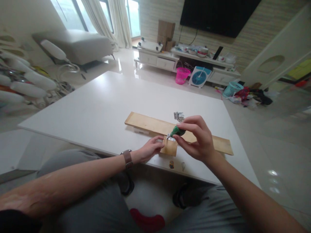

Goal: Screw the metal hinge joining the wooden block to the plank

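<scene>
My right hand (198, 139) grips a short green-handled screwdriver (178, 131) between thumb and fingers, tilted down to the left. Its tip meets a small metal hinge (170, 138) lying on a short wooden block (169, 148). With bent fingers, my left hand (153, 148) holds that block by its left side. Directly behind the block, a long wooden plank (148, 123) runs across the table, partly hidden by my right hand. Whether a screw sits under the tip is too small to tell.
Several loose hinges and screws (179, 116) lie beyond the plank on the white table (97, 103). Near the table's front edge are a small colourful item (171, 164) and a small clear item (183, 166). My knees are below this edge. A pink basket (182, 75) stands across the floor.
</scene>
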`<move>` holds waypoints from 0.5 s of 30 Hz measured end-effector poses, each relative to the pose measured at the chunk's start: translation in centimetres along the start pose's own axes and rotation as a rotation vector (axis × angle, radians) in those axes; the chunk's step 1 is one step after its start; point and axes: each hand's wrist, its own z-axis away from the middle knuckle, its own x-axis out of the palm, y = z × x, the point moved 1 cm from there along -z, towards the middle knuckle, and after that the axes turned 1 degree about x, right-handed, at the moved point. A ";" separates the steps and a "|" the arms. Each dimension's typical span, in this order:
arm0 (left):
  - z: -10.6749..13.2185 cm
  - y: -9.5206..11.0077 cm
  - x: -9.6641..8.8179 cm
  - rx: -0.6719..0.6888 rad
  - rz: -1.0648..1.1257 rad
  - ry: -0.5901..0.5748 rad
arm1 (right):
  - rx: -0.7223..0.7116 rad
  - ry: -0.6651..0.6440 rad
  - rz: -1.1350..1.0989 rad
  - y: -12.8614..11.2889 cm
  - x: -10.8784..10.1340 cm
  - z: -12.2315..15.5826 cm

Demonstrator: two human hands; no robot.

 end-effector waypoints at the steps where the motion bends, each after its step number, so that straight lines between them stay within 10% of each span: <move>1: 0.0 0.0 -0.1 0.001 -0.005 0.001 | 0.002 -0.014 -0.025 -0.1 0.0 0.0; 15: -0.3 -0.3 -0.3 0.018 -0.021 0.016 | 0.057 0.098 -0.074 0.5 0.2 1.3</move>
